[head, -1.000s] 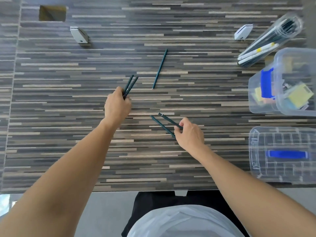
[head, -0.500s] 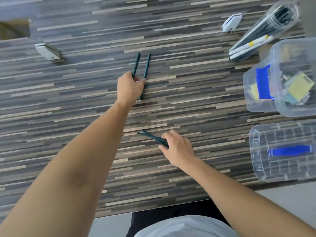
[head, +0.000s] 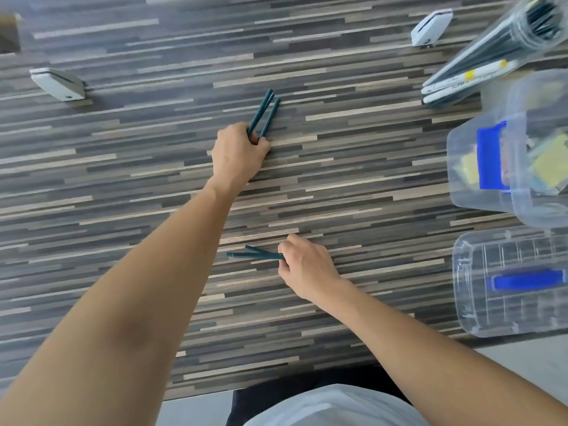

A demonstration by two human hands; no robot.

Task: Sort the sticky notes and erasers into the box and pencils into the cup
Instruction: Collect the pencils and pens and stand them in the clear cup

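Both hands, left (head: 238, 153) and right (head: 305, 269), clutch pencils (head: 263, 113).

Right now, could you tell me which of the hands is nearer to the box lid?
Right. The right hand is just left of the box lid; the left hand is farther up and left.

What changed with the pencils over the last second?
The left hand reached forward and gathered the loose pencil, so it now grips three dark pencils instead of two. The right hand kept its own two pencils. The cup and box stayed put.
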